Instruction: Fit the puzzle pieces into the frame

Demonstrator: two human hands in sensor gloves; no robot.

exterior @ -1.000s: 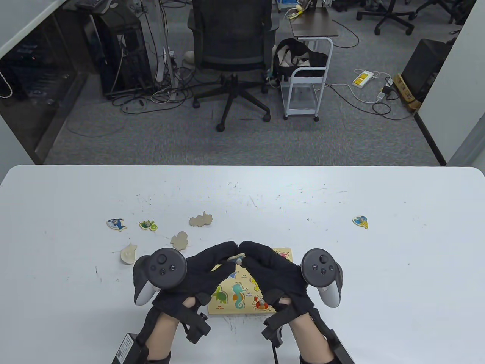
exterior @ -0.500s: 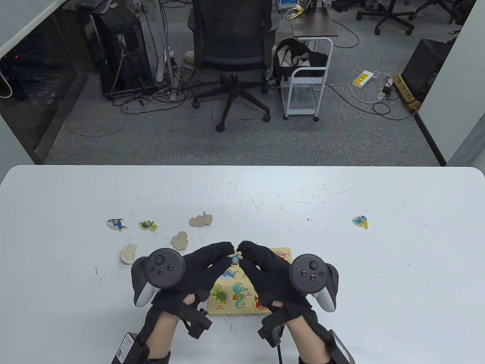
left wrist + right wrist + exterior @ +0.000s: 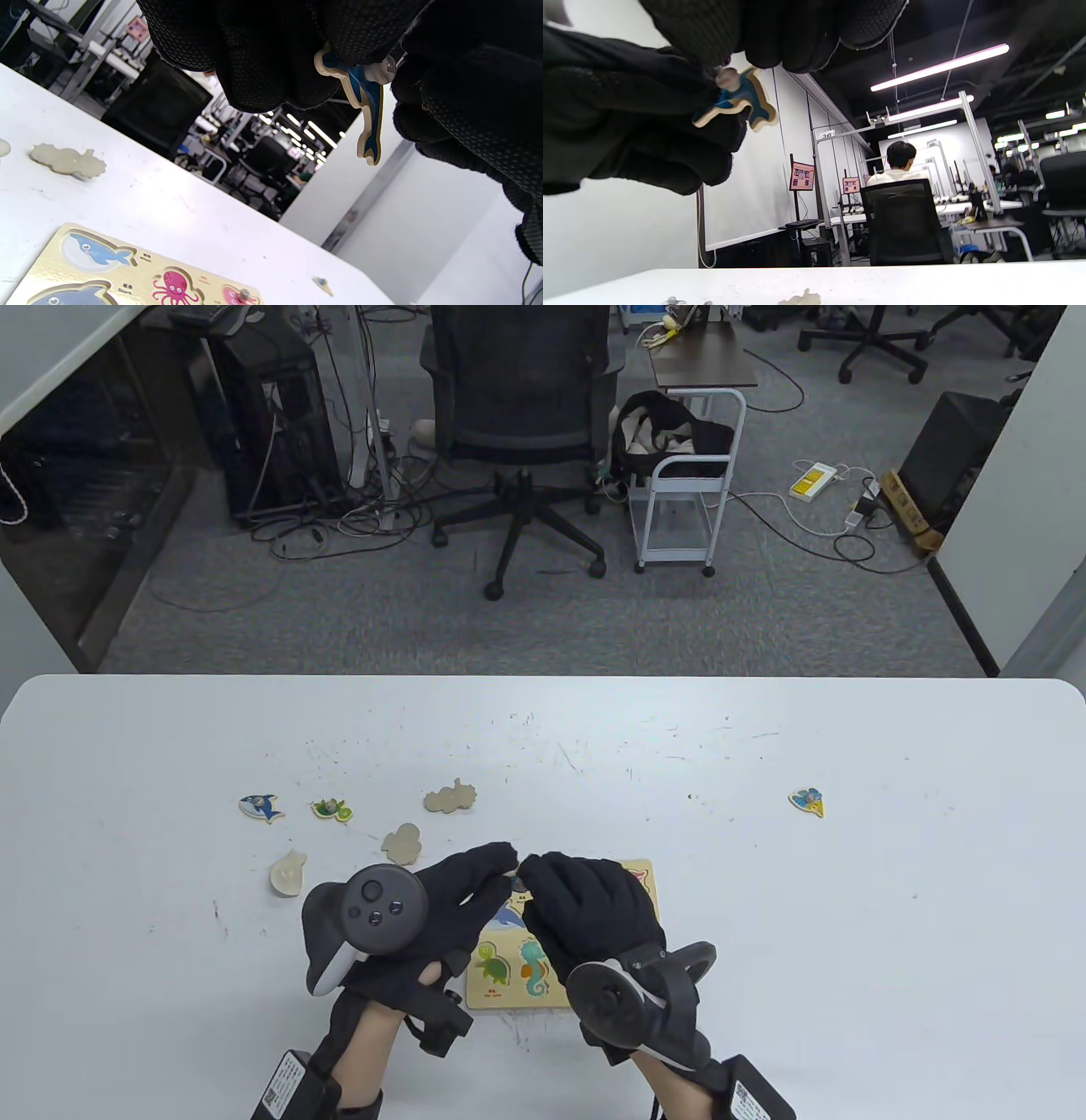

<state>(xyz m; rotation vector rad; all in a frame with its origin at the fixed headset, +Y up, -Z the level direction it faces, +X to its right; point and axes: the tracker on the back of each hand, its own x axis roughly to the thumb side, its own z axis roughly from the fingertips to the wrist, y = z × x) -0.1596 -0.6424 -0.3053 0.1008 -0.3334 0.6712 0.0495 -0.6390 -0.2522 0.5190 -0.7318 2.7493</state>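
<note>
Above the frame [image 3: 501, 984], both hands [image 3: 509, 899] pinch a blue, wood-edged whale piece [image 3: 365, 97] with a peg.

Blue whale piece [image 3: 365, 91] held up above the wooden puzzle frame [image 3: 646, 883].

The whale piece, blue with a pale wood rim and a small peg knob, hangs tilted, tail down, at the top centre of the left wrist view, pinched between both gloved hands. The frame lies flat on the bench at lower centre of the table view, largely hidden; its printed turtle and seahorse show near the bottom edge. To the upper left of it lie loose pieces: a shark [image 3: 260, 807], a small green one [image 3: 332, 810], and three plain wood-coloured shapes [image 3: 450, 796] [image 3: 401, 843] [image 3: 288, 873]. A yellow fish piece [image 3: 807, 801] lies well apart at right.
</note>
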